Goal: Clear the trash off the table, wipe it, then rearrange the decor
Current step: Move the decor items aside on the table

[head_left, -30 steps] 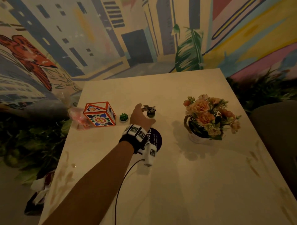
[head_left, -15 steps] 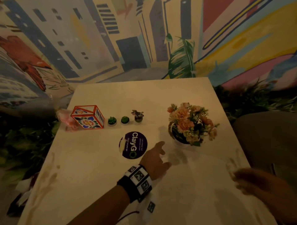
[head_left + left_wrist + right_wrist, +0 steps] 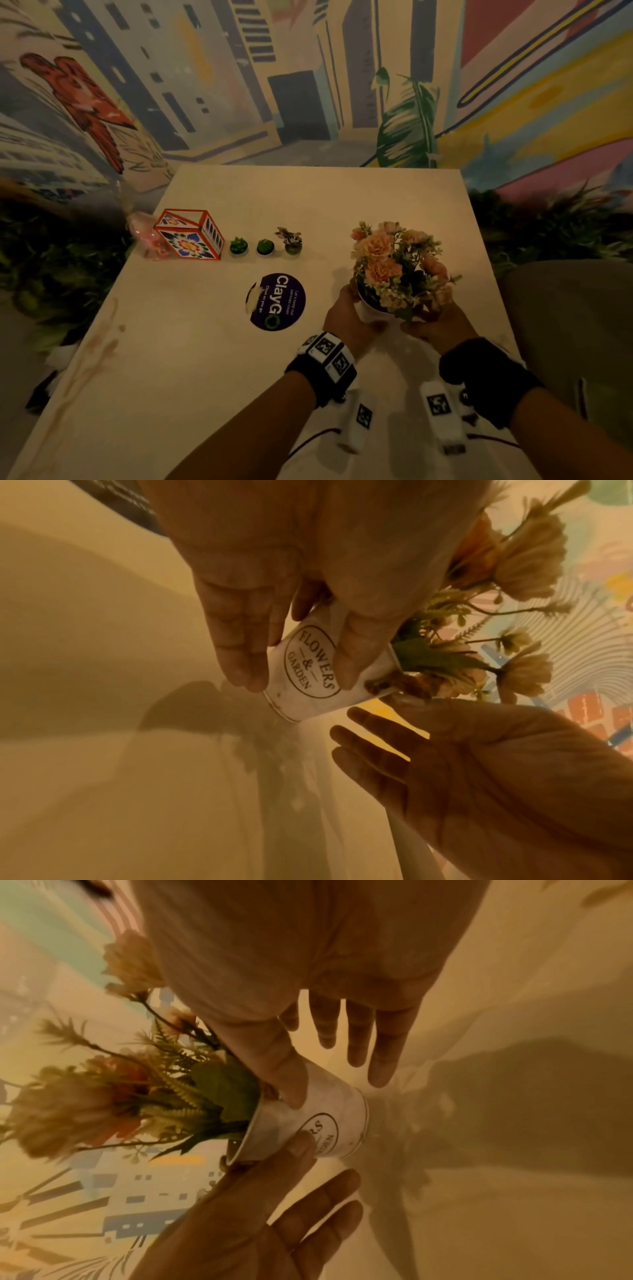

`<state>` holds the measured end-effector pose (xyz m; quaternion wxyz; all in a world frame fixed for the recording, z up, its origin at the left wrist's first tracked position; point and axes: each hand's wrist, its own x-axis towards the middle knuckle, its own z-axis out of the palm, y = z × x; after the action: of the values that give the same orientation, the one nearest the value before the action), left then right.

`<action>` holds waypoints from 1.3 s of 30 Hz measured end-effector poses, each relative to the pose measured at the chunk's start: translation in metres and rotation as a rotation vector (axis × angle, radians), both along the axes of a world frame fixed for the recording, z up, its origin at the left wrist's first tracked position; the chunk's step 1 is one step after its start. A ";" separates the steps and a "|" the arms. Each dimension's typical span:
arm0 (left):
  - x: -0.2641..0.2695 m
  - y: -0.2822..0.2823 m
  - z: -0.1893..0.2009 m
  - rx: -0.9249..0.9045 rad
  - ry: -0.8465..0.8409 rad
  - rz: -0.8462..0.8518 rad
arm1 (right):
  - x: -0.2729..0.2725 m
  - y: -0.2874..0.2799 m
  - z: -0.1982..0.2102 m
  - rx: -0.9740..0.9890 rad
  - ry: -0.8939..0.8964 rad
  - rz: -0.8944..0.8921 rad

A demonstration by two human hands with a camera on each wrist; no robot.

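A white flower pot point(image 3: 371, 310) marked "FLOWERS & GARDEN" point(image 3: 310, 669), filled with peach flowers point(image 3: 394, 267), stands near the right side of the cream table point(image 3: 308, 198). My left hand point(image 3: 346, 311) holds the pot from the left. Its thumb point(image 3: 356, 647) lies beside the label and its fingers point(image 3: 240, 647) run down the other side. My right hand point(image 3: 435, 325) is at the pot's right. Only the right thumb point(image 3: 284, 1080) presses near the rim. The right fingers point(image 3: 359, 1042) are straight and off the pot.
Along the table's left stand a patterned orange box point(image 3: 188, 236), a pink wrapped item point(image 3: 147, 236) and three tiny potted plants point(image 3: 265, 246). A round purple ClayGo sticker point(image 3: 275, 301) lies mid-table. Brown stains point(image 3: 99, 346) mark the left edge. A grey seat point(image 3: 565, 325) borders the right.
My left hand drew back from the small plants and moved right to the flower pot. The right hand came into view and reached the pot's other side.
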<state>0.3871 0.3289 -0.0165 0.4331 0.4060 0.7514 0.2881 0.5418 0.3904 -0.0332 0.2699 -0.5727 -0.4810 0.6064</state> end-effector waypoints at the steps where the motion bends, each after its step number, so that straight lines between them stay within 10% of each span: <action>1: 0.002 -0.001 -0.001 -0.001 -0.010 0.018 | 0.000 -0.001 0.001 -0.002 0.000 0.003; 39: -0.096 0.050 -0.002 0.187 -0.259 0.232 | -0.139 0.038 0.038 0.013 0.110 0.124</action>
<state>0.2916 0.3787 -0.0183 0.4504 0.3149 0.7011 0.4544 0.4030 0.4282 0.0045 0.2615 -0.5060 -0.5038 0.6494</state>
